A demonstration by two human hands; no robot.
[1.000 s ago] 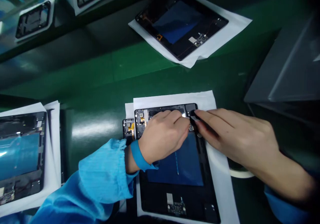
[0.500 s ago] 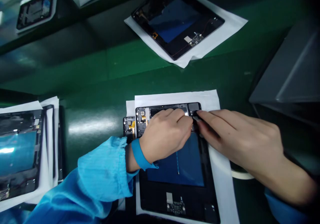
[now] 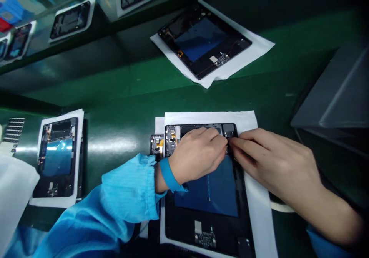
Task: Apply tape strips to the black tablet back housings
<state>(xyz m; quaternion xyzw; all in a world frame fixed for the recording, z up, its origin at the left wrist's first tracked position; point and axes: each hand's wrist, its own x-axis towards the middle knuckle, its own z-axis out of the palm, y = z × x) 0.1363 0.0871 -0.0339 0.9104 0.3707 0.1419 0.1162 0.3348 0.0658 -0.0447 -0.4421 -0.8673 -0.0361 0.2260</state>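
and here's the open tablet (image 3: 201, 196), lower centre of the frame, on a white sheet (image 3: 262, 227): flat, probably stiff and fairly light, its bare parts likely fragile, best gripped by the dark rim (image 3: 246, 208)! mostly black, blue panel (image 3: 221, 198), small circuit board (image 3: 205, 239) below. left hand (image 3: 198, 150) over it, fingers curled in; right hand (image 3: 284, 166) alongside, fingers nearly together. whether either pinches anything, can't tell.
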